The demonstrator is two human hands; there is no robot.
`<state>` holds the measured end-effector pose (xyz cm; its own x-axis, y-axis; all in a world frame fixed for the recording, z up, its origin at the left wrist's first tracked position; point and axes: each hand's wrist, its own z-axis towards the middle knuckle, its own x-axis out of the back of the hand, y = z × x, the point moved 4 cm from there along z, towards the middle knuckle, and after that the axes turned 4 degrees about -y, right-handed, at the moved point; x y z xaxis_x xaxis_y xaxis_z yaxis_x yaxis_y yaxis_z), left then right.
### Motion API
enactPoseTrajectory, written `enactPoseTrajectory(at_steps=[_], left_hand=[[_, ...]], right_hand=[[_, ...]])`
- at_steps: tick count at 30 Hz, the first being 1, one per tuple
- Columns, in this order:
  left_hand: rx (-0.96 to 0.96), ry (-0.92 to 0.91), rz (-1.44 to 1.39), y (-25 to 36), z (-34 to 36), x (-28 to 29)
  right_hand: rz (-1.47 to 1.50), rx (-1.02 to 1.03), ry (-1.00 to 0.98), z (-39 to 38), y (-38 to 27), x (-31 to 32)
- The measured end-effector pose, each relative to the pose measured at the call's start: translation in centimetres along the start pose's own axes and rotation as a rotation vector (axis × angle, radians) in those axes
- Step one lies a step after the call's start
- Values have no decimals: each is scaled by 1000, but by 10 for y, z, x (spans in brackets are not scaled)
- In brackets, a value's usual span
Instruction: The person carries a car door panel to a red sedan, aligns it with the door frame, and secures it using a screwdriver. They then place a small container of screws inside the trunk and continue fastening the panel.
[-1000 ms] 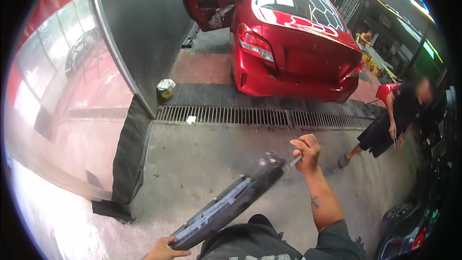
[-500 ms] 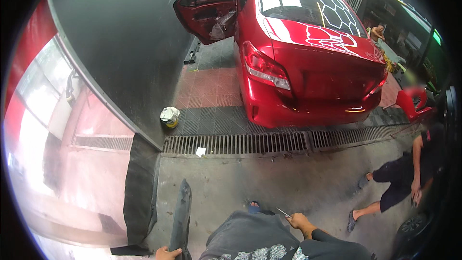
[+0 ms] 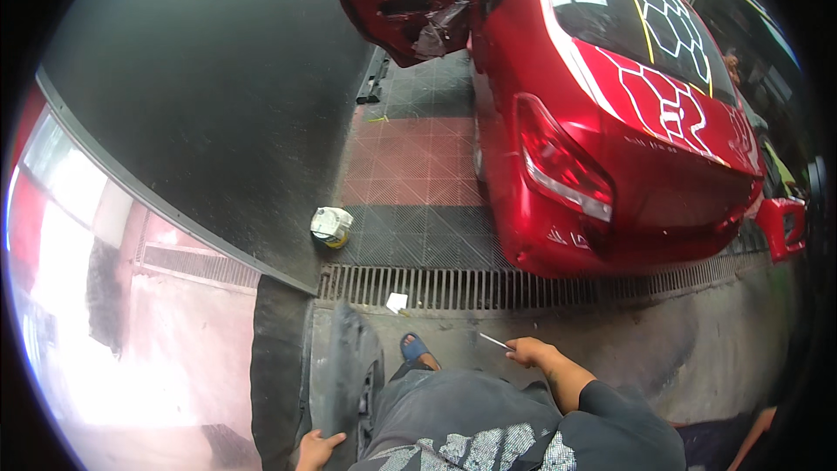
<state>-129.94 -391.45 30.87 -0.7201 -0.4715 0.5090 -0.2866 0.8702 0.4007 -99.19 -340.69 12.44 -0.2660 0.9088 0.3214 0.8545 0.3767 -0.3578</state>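
Note:
My left hand [image 3: 319, 451] grips the lower end of a long black plastic car trim panel [image 3: 347, 379], held upright along my left side. The panel's edge shows cut-outs and is partly smeared by motion. My right hand [image 3: 534, 351], out in front of my body, is closed around a slim silver rod-like tool [image 3: 495, 341]; its tip points left and its handle end is hidden in the fist. Ahead stands a red car [image 3: 602, 183], rear toward me, with its left rear door [image 3: 405, 4] swung open. Clear plastic film hangs on the door's inner side.
A drain grate [image 3: 453, 286] crosses the floor before the car, with a white scrap [image 3: 397, 302] on it. A bucket topped with white cloth [image 3: 331, 225] stands by the dark wall [image 3: 218, 96]. A red part [image 3: 782, 228] is at right; another person's arm [image 3: 755, 438] shows lower right.
I have moved forward, so the car and drain appear closer. The black panel has turned, showing more of its broad side. The co-worker at right has slipped mostly out of view at the lower edge.

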Motion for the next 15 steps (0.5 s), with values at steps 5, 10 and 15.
enactPoseTrajectory(at_steps=[5, 10, 15], left_hand=[[-87, -22, 168, 135, 132, 12], [-131, -40, -58, 269, 266, 6], [-308, 12, 92, 439, 414, -35]], right_hand=[[-156, 8, 58, 32, -91, 103], [87, 67, 340, 124, -140, 216], [131, 210, 365, 224, -168, 343]])
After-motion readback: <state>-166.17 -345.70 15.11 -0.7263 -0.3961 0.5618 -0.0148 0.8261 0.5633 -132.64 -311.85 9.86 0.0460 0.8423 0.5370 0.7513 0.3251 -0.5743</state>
